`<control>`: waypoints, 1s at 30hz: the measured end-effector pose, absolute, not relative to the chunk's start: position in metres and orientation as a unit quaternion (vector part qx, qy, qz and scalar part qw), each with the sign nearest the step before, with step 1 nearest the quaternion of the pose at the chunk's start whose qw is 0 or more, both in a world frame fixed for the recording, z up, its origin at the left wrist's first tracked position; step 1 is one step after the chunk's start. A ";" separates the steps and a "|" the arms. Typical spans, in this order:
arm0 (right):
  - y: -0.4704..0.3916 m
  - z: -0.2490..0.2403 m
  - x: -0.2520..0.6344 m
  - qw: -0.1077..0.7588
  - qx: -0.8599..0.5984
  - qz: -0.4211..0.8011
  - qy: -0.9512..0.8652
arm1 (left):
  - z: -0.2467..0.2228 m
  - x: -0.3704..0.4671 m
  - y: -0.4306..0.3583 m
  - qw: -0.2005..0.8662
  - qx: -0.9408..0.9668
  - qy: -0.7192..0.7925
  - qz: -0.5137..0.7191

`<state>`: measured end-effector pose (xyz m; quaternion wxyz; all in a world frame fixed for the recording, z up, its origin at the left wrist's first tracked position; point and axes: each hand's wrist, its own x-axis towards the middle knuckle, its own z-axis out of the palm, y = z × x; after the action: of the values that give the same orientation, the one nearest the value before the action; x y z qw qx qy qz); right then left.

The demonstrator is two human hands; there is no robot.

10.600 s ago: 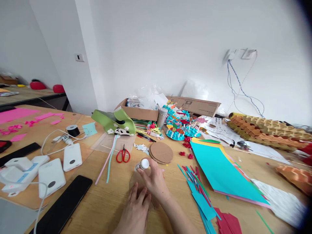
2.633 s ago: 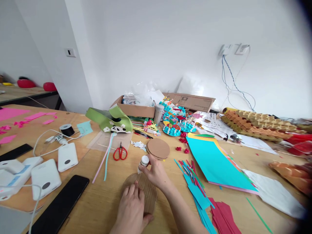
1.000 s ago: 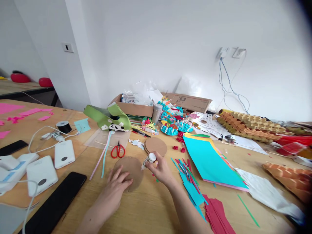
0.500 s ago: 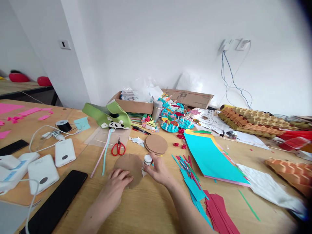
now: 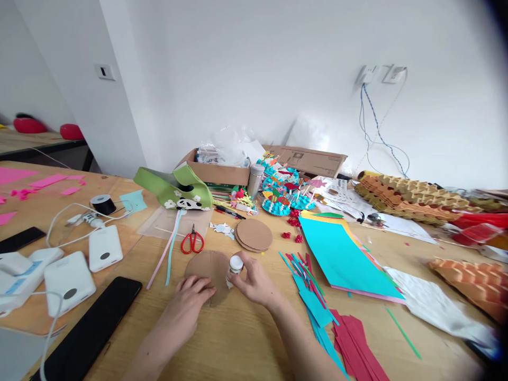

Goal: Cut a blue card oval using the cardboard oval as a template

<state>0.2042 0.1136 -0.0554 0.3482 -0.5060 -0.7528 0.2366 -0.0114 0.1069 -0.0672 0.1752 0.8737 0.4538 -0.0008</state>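
Observation:
A round piece of brown cardboard [image 5: 212, 267] lies on the table in front of me. My left hand [image 5: 195, 293] rests on its left lower part, fingers stretched out and lying over it. In my right hand [image 5: 252, 280] is a small bottle with a white cap [image 5: 235, 265], gripped between thumb and fingers at the disc's right edge. Whether the bottle touches the cardboard cannot be told. Just beyond my right hand lie more cardboard discs [image 5: 254, 234], stacked. Red-handled scissors [image 5: 192, 242] lie past the disc on the left.
Blue paper strips [image 5: 315, 301], dark red strips [image 5: 357, 344] and blue sheets [image 5: 349, 259] lie to the right. A black phone-like slab [image 5: 95, 328] and white power banks [image 5: 70, 283] with cables are on the left. Paper crafts [image 5: 278, 198] and a cardboard box [image 5: 226, 173] stand behind.
My right hand has shifted slightly left and up with the bottle, closer over the cardboard disc. My left hand has stayed in place on it.

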 end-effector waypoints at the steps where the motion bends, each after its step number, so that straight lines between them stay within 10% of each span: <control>1: 0.113 -0.055 0.204 0.349 -0.507 0.237 -0.752 | -0.067 -0.011 0.107 0.175 0.873 0.454 -0.002; 30: 0.110 -0.056 0.197 0.354 -0.490 0.268 -0.750 | -0.073 -0.003 0.108 0.187 0.847 0.486 0.106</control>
<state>0.1969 0.1100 -0.0560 0.3540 -0.4897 -0.7505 0.2676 -0.0027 0.1080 -0.0734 0.1874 0.8470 0.4861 0.1056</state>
